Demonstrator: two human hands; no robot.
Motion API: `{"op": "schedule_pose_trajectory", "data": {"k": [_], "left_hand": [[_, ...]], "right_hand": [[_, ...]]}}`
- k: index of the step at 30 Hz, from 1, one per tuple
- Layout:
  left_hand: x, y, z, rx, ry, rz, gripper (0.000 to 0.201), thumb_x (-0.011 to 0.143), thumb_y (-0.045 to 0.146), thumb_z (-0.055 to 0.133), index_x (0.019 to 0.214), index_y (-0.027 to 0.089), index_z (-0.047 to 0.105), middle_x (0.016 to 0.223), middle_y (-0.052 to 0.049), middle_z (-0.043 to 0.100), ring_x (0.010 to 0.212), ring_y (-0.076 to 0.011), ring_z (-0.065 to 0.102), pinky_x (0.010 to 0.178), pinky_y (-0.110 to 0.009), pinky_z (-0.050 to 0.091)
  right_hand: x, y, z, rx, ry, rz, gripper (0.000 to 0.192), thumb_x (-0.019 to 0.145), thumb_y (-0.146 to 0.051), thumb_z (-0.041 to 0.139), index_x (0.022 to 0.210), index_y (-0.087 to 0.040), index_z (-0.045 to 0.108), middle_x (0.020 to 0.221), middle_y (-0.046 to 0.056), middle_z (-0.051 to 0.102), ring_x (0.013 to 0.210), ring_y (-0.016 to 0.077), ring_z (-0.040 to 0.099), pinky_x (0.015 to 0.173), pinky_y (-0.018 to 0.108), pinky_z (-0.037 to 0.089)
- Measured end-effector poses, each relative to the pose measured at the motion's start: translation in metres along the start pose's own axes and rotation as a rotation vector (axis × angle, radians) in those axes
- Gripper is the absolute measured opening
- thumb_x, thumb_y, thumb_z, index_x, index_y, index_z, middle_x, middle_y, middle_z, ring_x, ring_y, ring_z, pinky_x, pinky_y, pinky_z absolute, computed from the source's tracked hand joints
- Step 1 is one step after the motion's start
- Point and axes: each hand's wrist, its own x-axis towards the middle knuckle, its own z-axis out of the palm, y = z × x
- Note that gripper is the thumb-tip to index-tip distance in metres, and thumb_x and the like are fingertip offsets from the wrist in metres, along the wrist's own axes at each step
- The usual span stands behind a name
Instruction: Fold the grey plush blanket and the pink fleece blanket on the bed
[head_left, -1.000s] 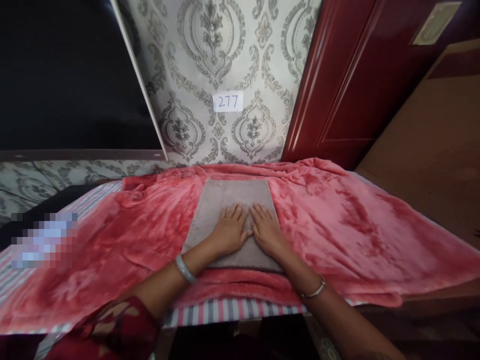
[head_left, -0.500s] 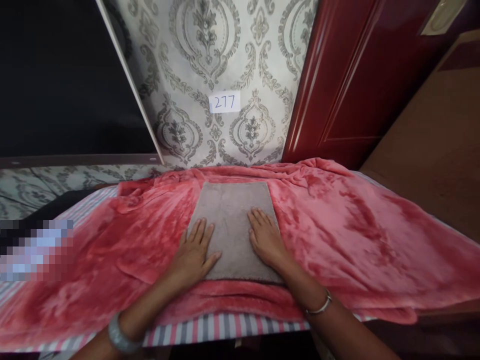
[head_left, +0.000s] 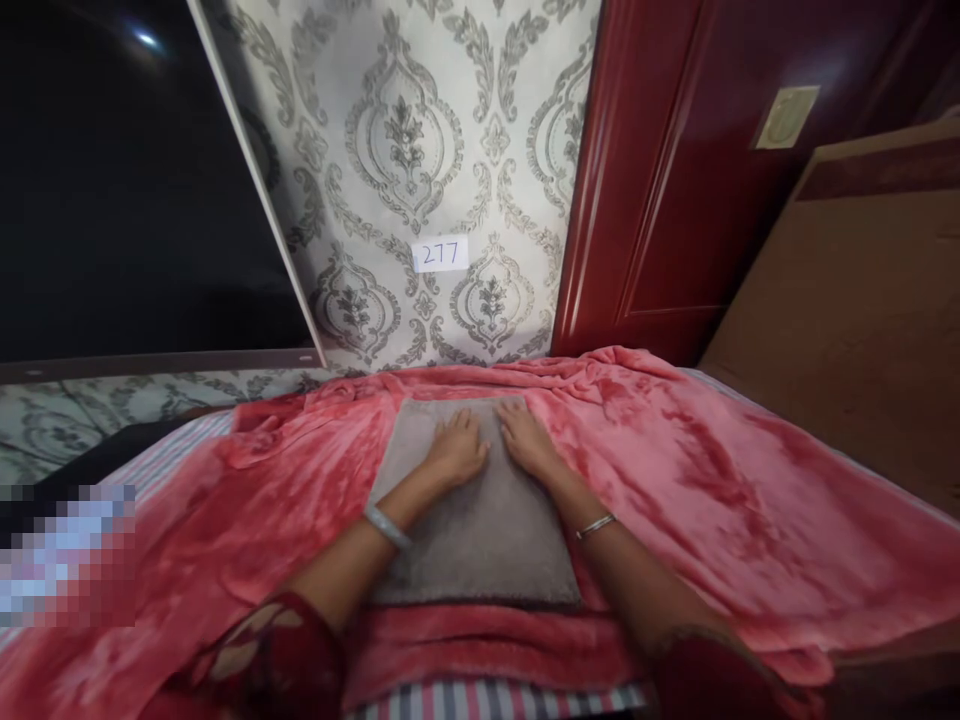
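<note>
A grey plush mat, roughly rectangular, lies flat on a rumpled pink-red fleece blanket. My left hand rests palm down on the upper middle of the mat, fingers stretched away from me. At the mat's far right corner lies my right hand, also palm down with the fingers extended. Neither hand grips anything. A wide silvery bangle is on my left wrist, and a thin metal bracelet on my right.
Striped cloth shows below the blanket along the near edge. A large dark screen stands at the back left. Behind is patterned wallpaper with a paper label reading 277. A dark red door panel and brown cardboard are at right.
Both hands have slid forward over the mat, the left one also moving right toward its middle. The view has tilted upward, so the wall label and mat sit lower.
</note>
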Motion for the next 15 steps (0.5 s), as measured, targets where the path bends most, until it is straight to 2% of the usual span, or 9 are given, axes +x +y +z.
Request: {"op": "schedule_pose_trajectory", "data": {"k": [3,7,12,15], "left_hand": [[0.013,0.008,0.025,0.020,0.024,0.006,0.063,0.097,0.039,0.035,0.154,0.012,0.032,0.163,-0.018,0.025,0.152,-0.0325,0.020,0.121,-0.061,0.018],[0.011,0.003,0.044,0.064,0.058,0.007,0.063,0.098,0.042,0.030,0.154,0.013,0.032,0.163,-0.019,0.026,0.152,-0.0325,0.021,0.120,-0.061,0.018],[0.006,-0.006,0.037,0.088,0.044,-0.054,0.074,0.097,0.058,0.030,0.155,0.012,0.031,0.162,-0.024,0.025,0.152,-0.0359,0.021,0.120,-0.060,0.018],[-0.007,-0.025,0.031,0.110,0.004,-0.111,0.082,0.094,0.066,0.030,0.156,0.012,0.029,0.163,-0.024,0.021,0.152,-0.0368,0.017,0.120,-0.062,0.016]], "right_hand": [[-0.006,0.009,0.022,-0.007,-0.056,0.012,0.053,0.100,-0.022,0.032,0.152,-0.019,0.042,0.159,0.007,0.037,0.149,0.0247,0.026,0.118,0.046,0.027],[-0.009,0.015,0.030,0.001,-0.080,0.007,0.054,0.100,-0.025,0.030,0.153,-0.021,0.040,0.160,0.005,0.034,0.149,0.0251,0.025,0.117,0.049,0.027],[-0.007,0.013,0.024,0.002,-0.072,0.008,0.054,0.100,-0.024,0.030,0.152,-0.018,0.041,0.160,0.006,0.034,0.149,0.0259,0.026,0.117,0.049,0.028],[-0.008,0.013,0.025,-0.001,-0.061,0.005,0.053,0.100,-0.024,0.030,0.152,-0.018,0.042,0.160,0.006,0.035,0.149,0.0255,0.027,0.117,0.048,0.028]]}}
